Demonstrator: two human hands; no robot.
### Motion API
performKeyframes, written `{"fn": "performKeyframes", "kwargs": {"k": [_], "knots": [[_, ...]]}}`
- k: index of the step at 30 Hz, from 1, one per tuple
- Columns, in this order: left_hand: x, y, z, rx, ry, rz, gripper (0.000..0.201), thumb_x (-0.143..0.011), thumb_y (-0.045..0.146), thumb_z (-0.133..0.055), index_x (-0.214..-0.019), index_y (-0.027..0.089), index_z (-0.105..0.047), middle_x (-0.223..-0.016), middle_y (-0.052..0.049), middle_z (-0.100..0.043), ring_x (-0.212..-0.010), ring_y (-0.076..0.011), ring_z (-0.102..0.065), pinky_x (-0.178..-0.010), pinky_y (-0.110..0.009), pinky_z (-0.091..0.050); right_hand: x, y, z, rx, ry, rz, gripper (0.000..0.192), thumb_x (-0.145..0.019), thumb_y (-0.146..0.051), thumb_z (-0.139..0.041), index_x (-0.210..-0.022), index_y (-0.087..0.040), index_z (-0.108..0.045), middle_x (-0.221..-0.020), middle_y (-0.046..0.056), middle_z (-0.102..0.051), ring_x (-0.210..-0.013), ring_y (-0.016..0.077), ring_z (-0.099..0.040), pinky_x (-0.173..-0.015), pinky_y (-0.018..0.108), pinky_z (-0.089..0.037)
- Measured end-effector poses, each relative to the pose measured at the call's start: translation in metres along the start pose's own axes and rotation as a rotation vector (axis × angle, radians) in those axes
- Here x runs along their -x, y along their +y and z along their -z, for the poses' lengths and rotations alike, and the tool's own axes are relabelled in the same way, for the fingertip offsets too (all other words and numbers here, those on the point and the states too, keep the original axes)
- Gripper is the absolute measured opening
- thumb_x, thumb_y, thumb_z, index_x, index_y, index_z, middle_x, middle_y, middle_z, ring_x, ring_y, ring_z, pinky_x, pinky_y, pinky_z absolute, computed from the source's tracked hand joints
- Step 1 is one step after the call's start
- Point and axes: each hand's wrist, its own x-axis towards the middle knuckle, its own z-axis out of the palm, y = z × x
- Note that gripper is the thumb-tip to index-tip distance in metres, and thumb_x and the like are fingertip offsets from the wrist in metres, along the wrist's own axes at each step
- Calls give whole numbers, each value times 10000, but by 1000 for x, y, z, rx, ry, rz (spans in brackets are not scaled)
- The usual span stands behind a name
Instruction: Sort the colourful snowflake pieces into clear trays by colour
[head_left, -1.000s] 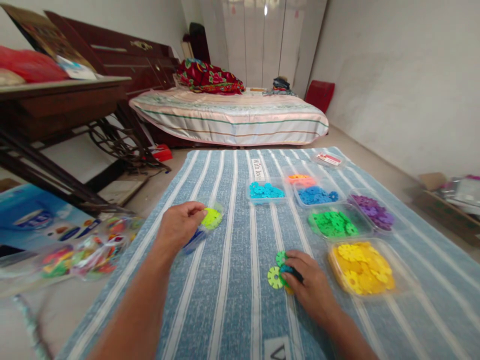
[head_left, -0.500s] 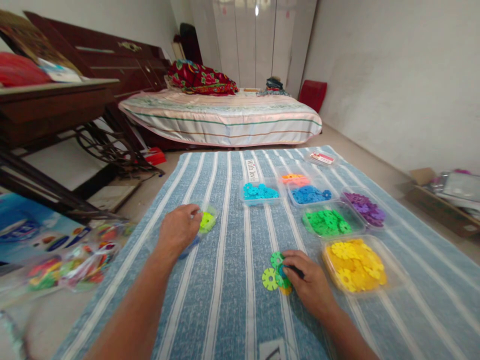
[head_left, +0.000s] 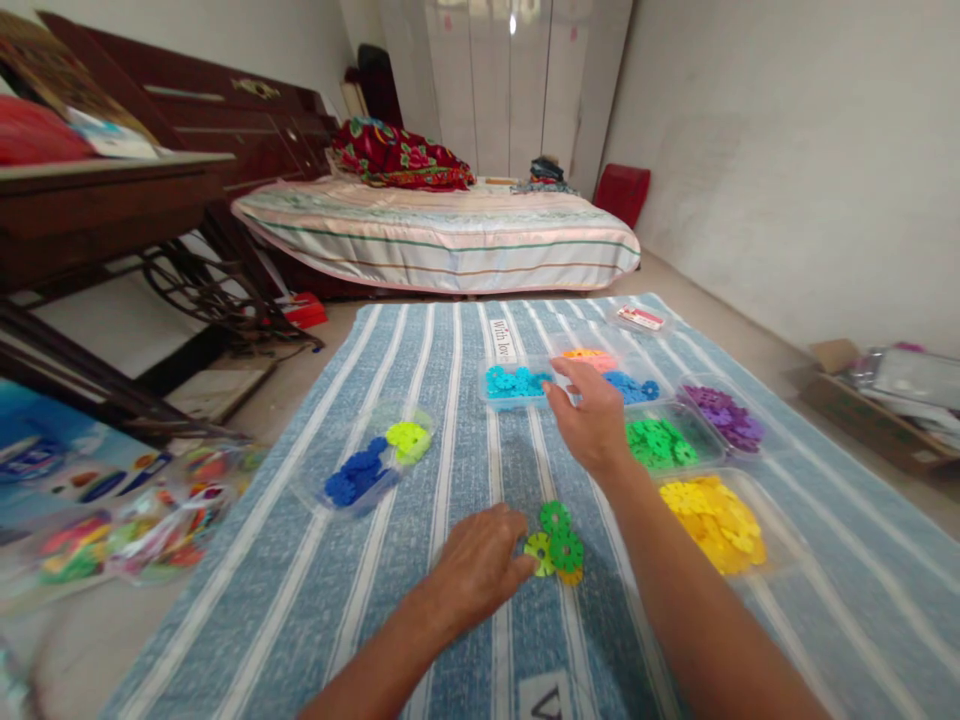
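One hand by the pile, one hand at the blue box

On the left, a clear tray (head_left: 375, 497) sits on the striped cloth (head_left: 262, 600). It has dark blue pieces (head_left: 356, 475) and bright yellow-green pieces (head_left: 409, 442) in it.

Next comes the left hand (head_left: 486, 560). Its arm slants up from the bottom, and the hand is low with its back up. The fingers are bent beside a light green piece (head_left: 539, 553). I can't tell if they pinch it. That piece lies against two green pieces (head_left: 566, 550), with a yellow piece (head_left: 571, 577) peeking out.

Farther back are light blue pieces (head_left: 510, 383) in a box. The right hand (head_left: 591, 415) is at that box's right end. Its arm stretches long from the bottom right, and its thumb and finger are apart. I can't tell if they touch anything.

Around and past that hand are orange pieces (head_left: 589, 357), blue pieces (head_left: 632, 387), more green ones, yellow ones and purple pieces (head_left: 724, 418).
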Motion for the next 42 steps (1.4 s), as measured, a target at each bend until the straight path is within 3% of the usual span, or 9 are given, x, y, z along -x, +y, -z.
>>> {"fn": "performKeyframes", "kwargs": {"k": [3,7,12,17,24,28,33,38,42], "knots": [[-2,5,-6,-11,16,25,189,-772,351,-524,-834,193,-608,-873,-66,-617,-832,-235,-594,-704,-319,-401,8,3,0,53,-20,45,214,-842,-241,-503,-995,-176,-639,-996,88,-683,-924,193,-624,-811,330,-494],[-4,10,-9,-10,-6,53,196,-766,328,-540,-887,188,-605,-946,-85,-609,-912,-253,-586,-764,-338,-413,60,13,11,139,-262,-17,168,-844,-211,-494,-874,-184,-657,-882,69,-683,-848,188,-630,-797,332,-496],[-6,9,-10,41,-12,31,174,-764,314,-544,-881,186,-558,-958,-77,-603,-929,-243,-568,-769,-326,-400,113,22,31,190,-548,-100,240,-754,-201,-615,-990,-188,-654,-1077,90,-638,-1042,229,-582,-893,368,-480],[-6,5,-13,181,22,68,110,-720,236,-536,-824,214,-510,-840,-11,-615,-784,-175,-567,-651,-263,-363,129,20,41,204,-612,-124,452,-675,-189,-674,-1124,-188,-626,-1291,126,-539,-1215,282,-486,-1012,444,-403],[4,-4,2,374,59,40,46,-748,233,-487,-738,203,-520,-662,28,-583,-641,-134,-544,-605,-245,-359,130,22,40,177,-590,-131,313,-703,-189,-668,-1015,-209,-675,-1272,110,-562,-1198,274,-508,-1003,455,-418],[12,-26,37,302,254,128,155,-782,291,-459,-766,202,-585,-660,18,-594,-644,-143,-554,-626,-254,-384,132,25,38,148,-575,-151,282,-712,-189,-669,-993,-198,-677,-1263,110,-570,-1198,266,-508,-1011,452,-411],[15,-77,83,55,508,395,259,-790,328,-451,-924,224,-646,-807,-7,-681,-754,-183,-616,-717,-281,-421,134,27,36,126,-552,-175,196,-726,-191,-655,-921,-198,-682,-1238,107,-587,-1178,257,-522,-1002,454,-416],[-5,-117,98,-109,441,540,307,-794,292,-443,-963,204,-684,-842,-57,-708,-828,-231,-647,-735,-295,-447,135,26,35,121,-532,-192,173,-720,-179,-652,-891,-196,-674,-1224,107,-594,-1170,253,-526,-1003,451,-408],[-20,-126,96,-156,453,549,349,-782,239,-459,-1062,187,-661,-992,-79,-708,-949,-231,-641,-831,-291,-452,135,28,35,96,-527,-212,168,-716,-188,-647,-882,-202,-669,-1229,99,-588,-1172,252,-520,-1005,446,-399]]}}
